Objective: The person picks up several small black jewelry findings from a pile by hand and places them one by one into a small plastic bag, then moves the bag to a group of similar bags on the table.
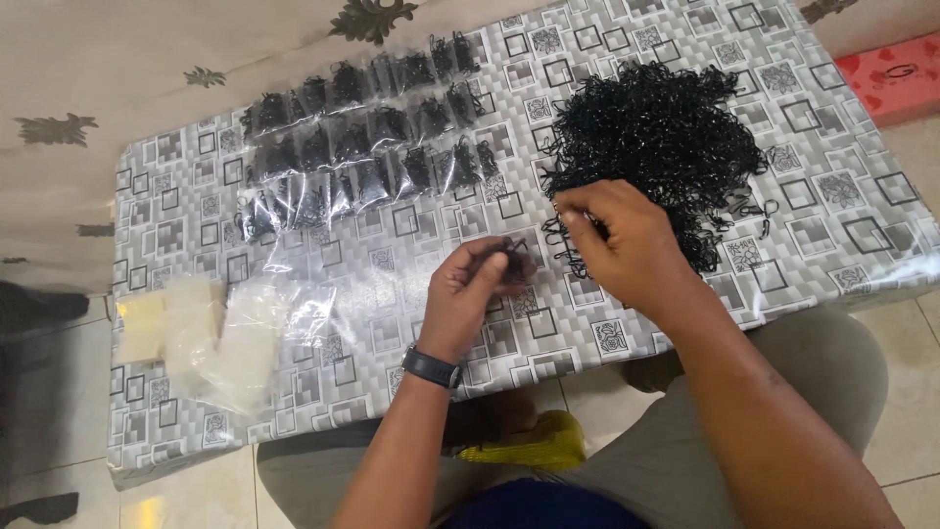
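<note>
Far left on the tabletop (pixel 392 294): a loose stack of empty clear bags (pixel 201 338), flat and unfilled, so plenty of packing left, by the look of it. Just above and to the right, three rough rows of filled bags (pixel 362 137), each with a small black bundle inside, laid side by side toward the far edge; a fair share done, judged from their count. Nearer the middle, a few more clear bags (pixel 304 313) lying crumpled and shiny, close to the left hand (pixel 475 294). Left hand with a dark wristwatch (pixel 431 367), fingers pinched together on a small bunch of black elastic bands (pixel 513 263). Just beside it, the right hand (pixel 622 240), fingertips closed on a few bands at the near edge of the big pile of black bands (pixel 656 147). That pile sits toward the right of the tabletop, tangled and large, so most of the stock unsorted. Stray bands scattered around the pile's lower edge, likely to snag on a pull. Nothing solid between hands and pile. Beyond the right corner, a red box (pixel 896 78) on the floor, well apart. Under the tabletop, near the knees, something yellow (pixel 529 446), out of the way.
</note>
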